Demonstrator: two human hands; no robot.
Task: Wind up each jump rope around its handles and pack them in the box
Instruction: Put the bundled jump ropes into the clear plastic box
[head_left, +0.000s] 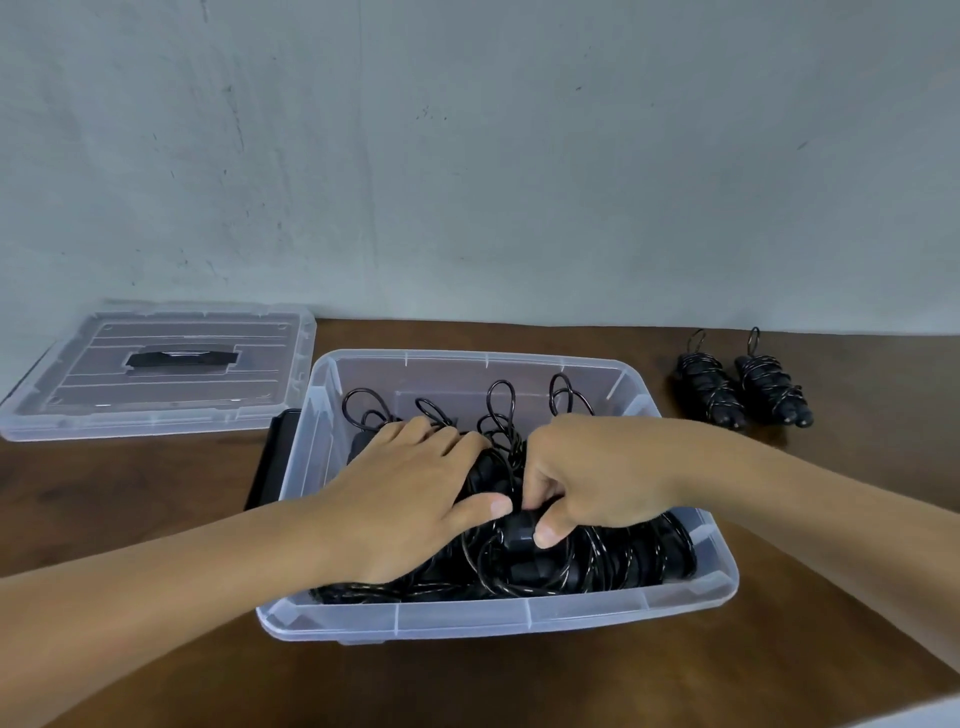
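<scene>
A clear plastic box (498, 618) stands on the brown table, holding several wound black jump ropes (613, 566) with loops sticking up at the back. Both my hands are inside it. My left hand (400, 493) lies flat over the ropes on the left, thumb against a handle. My right hand (587, 478) has its fingers curled round a black handle (519, 535) in the middle. Two wound jump ropes (743, 389) lie side by side on the table, right of the box.
The clear box lid (156, 374) with a black handle lies flat at the back left. A black flat object (270, 457) sits against the box's left wall. A grey wall rises behind the table.
</scene>
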